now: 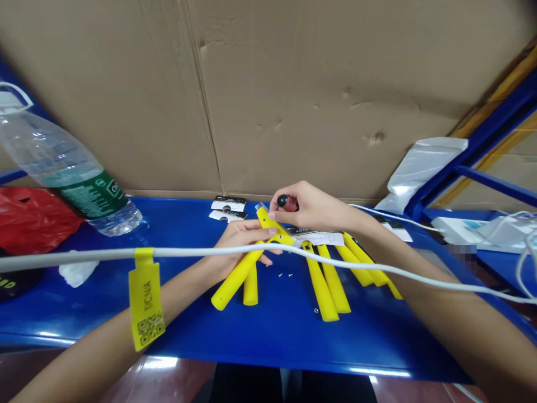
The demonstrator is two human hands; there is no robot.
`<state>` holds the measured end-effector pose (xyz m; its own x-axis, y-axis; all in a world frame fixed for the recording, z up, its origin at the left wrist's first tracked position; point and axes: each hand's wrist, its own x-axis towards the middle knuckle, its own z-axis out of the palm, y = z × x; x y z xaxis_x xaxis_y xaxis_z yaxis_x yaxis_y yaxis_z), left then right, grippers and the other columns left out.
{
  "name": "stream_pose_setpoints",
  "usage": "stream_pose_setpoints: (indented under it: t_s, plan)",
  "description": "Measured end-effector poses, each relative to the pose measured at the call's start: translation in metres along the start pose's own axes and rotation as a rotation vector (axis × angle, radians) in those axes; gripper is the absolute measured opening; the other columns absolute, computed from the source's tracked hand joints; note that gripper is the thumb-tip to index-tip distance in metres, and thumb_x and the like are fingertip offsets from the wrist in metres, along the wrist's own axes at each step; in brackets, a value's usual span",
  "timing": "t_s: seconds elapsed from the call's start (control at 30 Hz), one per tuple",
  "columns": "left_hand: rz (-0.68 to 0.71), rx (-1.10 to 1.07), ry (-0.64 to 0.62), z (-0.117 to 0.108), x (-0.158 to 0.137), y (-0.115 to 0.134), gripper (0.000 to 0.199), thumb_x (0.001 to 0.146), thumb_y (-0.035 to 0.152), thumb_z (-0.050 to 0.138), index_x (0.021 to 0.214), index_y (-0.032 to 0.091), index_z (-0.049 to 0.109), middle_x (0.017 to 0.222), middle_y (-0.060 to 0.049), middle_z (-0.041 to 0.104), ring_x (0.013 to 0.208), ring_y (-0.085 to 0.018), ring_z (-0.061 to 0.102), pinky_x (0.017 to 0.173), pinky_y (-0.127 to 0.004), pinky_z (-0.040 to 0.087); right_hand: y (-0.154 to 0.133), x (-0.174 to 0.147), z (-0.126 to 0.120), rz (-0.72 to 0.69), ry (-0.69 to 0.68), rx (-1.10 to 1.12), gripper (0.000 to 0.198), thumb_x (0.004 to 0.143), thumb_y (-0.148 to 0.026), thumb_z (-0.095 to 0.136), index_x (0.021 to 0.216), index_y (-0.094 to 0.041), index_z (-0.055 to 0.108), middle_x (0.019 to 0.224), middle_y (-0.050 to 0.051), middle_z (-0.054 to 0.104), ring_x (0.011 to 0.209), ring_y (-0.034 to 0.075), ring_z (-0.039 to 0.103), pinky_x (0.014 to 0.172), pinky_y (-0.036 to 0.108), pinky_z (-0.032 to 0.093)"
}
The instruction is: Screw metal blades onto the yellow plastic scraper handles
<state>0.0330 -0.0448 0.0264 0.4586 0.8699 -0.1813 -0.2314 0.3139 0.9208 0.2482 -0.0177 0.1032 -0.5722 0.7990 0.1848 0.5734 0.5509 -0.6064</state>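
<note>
My left hand (235,240) is closed around a yellow two-handled tool (238,279), its two long handles pointing toward me and a clear or metallic tip at the far end. My right hand (310,208) grips a screwdriver (288,202) with a red and black handle, its end facing me; the fingers hide its shaft. Both hands meet at the tool's head. Below it, two tiny screws (285,275) lie on the blue table (184,330). More yellow-handled tools (322,285) rest to the right, with a small nut-like part (316,310) beside them.
A white cable (348,259) with a yellow tag (146,305) crosses in front of the view. At left stand a water bottle (90,187), a red plastic bag (31,218) and crumpled tissue (79,270). Printed cards (227,208) lie near the cardboard wall (293,101).
</note>
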Motion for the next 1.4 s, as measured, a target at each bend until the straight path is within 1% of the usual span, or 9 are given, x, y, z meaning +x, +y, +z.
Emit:
stream_pose_setpoints:
  t_s: [0.1, 0.33, 0.43, 0.57, 0.73, 0.9, 1.1, 1.27, 1.4]
  plan:
    - [0.014, 0.007, -0.02, -0.001, -0.001, -0.001, 0.023, 0.088, 0.022, 0.096, 0.104, 0.009, 0.088, 0.104, -0.02, 0.088, 0.076, -0.027, 0.087, 0.054, -0.027, 0.071, 0.004, 0.002, 0.008, -0.001, -0.029, -0.016, 0.018, 0.098, -0.033, 0.076, 0.093, -0.015, 0.079, 0.068, -0.005, 0.05, 0.065, 0.013, 0.039, 0.065, 0.032, 0.034]
    - [0.024, 0.027, -0.009, -0.004, 0.004, -0.009, 0.021, 0.085, 0.019, 0.095, 0.102, 0.009, 0.088, 0.095, -0.018, 0.087, 0.075, -0.028, 0.086, 0.053, -0.028, 0.07, 0.004, 0.005, 0.018, 0.056, -0.016, -0.066, 0.011, 0.094, -0.027, 0.075, 0.091, -0.016, 0.078, 0.07, -0.002, 0.061, 0.067, 0.015, 0.047, 0.068, 0.032, 0.037]
    - [0.025, 0.057, 0.006, -0.003, 0.004, -0.009, 0.02, 0.085, 0.019, 0.094, 0.102, 0.009, 0.089, 0.099, -0.019, 0.088, 0.074, -0.027, 0.086, 0.052, -0.028, 0.07, 0.006, 0.007, 0.017, 0.094, -0.021, -0.014, 0.013, 0.091, -0.029, 0.078, 0.088, -0.017, 0.076, 0.069, -0.003, 0.056, 0.066, 0.014, 0.044, 0.065, 0.033, 0.036]
    - [0.018, 0.075, 0.003, -0.002, 0.003, -0.01, 0.02, 0.085, 0.022, 0.094, 0.1, 0.01, 0.088, 0.092, -0.018, 0.088, 0.068, -0.025, 0.084, 0.05, -0.027, 0.068, 0.007, 0.009, 0.013, 0.174, -0.038, 0.048, 0.018, 0.086, -0.032, 0.084, 0.084, -0.017, 0.073, 0.07, -0.005, 0.047, 0.066, 0.013, 0.039, 0.063, 0.032, 0.033]
    - [0.027, 0.074, -0.014, -0.002, 0.003, -0.011, 0.022, 0.084, 0.025, 0.096, 0.097, 0.01, 0.086, 0.088, -0.018, 0.087, 0.067, -0.026, 0.084, 0.049, -0.026, 0.068, 0.01, 0.009, 0.008, 0.24, -0.066, 0.171, 0.022, 0.083, -0.028, 0.088, 0.093, -0.017, 0.072, 0.075, -0.007, 0.048, 0.061, 0.01, 0.04, 0.059, 0.029, 0.036]
    - [-0.008, 0.061, -0.027, -0.001, 0.001, -0.008, 0.024, 0.084, 0.022, 0.096, 0.1, 0.009, 0.085, 0.086, -0.017, 0.087, 0.064, -0.024, 0.083, 0.049, -0.025, 0.066, 0.013, 0.006, 0.005, 0.265, -0.13, 0.308, 0.025, 0.082, -0.031, 0.088, 0.094, -0.018, 0.071, 0.07, -0.009, 0.045, 0.053, 0.008, 0.041, 0.049, 0.026, 0.034]
    - [-0.034, 0.066, -0.019, 0.001, -0.001, -0.003, 0.023, 0.086, 0.02, 0.093, 0.105, 0.008, 0.085, 0.087, -0.016, 0.087, 0.062, -0.022, 0.082, 0.048, -0.025, 0.066, 0.013, 0.004, 0.002, 0.239, -0.127, 0.298, 0.02, 0.084, -0.031, 0.083, 0.098, -0.017, 0.078, 0.066, -0.008, 0.046, 0.052, 0.009, 0.04, 0.049, 0.026, 0.032]
    - [-0.018, 0.082, -0.024, 0.001, -0.001, -0.003, 0.023, 0.086, 0.022, 0.094, 0.103, 0.009, 0.086, 0.087, -0.016, 0.087, 0.064, -0.022, 0.082, 0.049, -0.025, 0.067, 0.016, 0.005, 0.001, 0.108, -0.082, 0.158, 0.017, 0.084, -0.031, 0.083, 0.093, -0.017, 0.082, 0.07, -0.006, 0.049, 0.063, 0.011, 0.041, 0.059, 0.028, 0.034]
    - [-0.002, 0.079, -0.031, 0.0, 0.0, -0.006, 0.023, 0.083, 0.024, 0.096, 0.099, 0.01, 0.086, 0.086, -0.015, 0.087, 0.064, -0.023, 0.082, 0.049, -0.026, 0.067, 0.015, 0.005, 0.001, 0.103, -0.084, 0.134, 0.018, 0.086, -0.034, 0.082, 0.093, -0.017, 0.082, 0.07, -0.005, 0.05, 0.065, 0.012, 0.039, 0.064, 0.03, 0.034]
